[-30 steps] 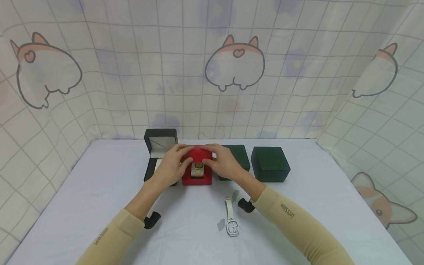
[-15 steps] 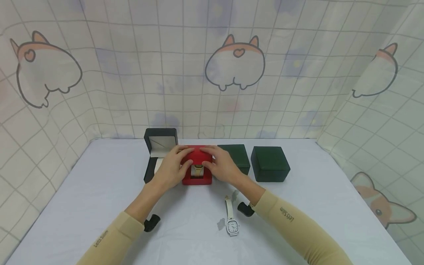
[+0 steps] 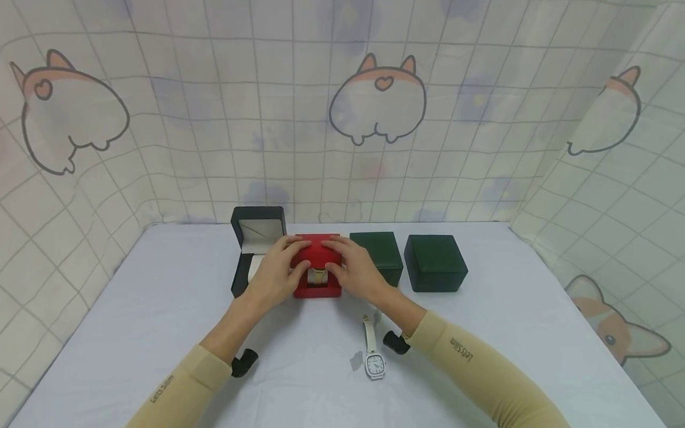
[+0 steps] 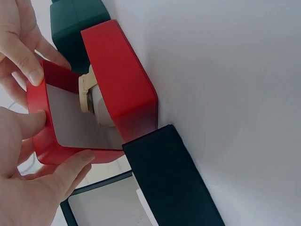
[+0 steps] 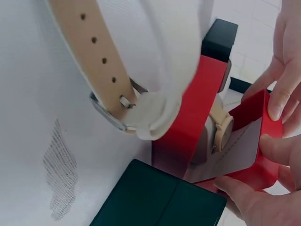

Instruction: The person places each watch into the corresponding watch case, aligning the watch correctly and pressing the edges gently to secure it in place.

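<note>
A red watch box stands half-closed at the back of the table, its lid tilted over a watch with a cream strap. My left hand pinches the lid's left side between thumb and fingers. On the other side, my right hand grips the same lid, thumb at its front edge. Inside, the watch sits round a pale cushion, its face partly covered by the lid in the head view. A white-strapped watch lies on the table nearer to me, below the right forearm.
Left of the red box is a dark watch box with its lid up and a white lining. Two closed green boxes stand to the right, one green box close beside my right hand and another green box farther off. Patterned cloth hangs behind.
Both hands have tipped the red lid forward and down, so it covers more of the watch inside. The other boxes and the loose watch have stayed in place.
</note>
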Tool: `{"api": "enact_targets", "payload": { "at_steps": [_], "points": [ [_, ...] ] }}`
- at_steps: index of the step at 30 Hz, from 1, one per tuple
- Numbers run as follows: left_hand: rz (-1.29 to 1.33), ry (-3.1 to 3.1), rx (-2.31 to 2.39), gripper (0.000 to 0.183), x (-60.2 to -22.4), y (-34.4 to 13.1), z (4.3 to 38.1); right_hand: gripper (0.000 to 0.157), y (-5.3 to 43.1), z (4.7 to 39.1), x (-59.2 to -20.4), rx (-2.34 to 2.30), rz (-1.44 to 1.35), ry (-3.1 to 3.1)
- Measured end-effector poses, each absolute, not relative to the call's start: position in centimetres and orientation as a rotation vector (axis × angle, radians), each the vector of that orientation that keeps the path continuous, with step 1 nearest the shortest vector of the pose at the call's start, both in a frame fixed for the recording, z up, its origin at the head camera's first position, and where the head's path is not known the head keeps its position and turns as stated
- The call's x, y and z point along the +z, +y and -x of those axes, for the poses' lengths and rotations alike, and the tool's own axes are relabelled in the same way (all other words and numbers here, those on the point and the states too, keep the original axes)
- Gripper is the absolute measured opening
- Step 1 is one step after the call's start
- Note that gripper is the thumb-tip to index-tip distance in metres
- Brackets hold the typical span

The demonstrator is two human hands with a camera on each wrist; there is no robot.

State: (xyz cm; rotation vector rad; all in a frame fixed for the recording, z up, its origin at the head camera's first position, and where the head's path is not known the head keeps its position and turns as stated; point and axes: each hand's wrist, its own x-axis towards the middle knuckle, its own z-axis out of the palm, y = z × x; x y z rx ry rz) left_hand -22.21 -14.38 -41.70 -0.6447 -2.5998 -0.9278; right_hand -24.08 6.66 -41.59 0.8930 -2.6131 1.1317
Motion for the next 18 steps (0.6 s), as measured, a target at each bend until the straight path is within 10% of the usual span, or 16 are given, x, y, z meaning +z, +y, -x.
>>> {"api": "enact_targets", "payload": {
  "at_steps": [18],
  "points": [
    [0.655,-2.553,-0.881,0.043,-42.9,-14.2,22.0,0.051,6.2,23.5,-42.7,1.137,-0.902,-2.591]
  ]
}}
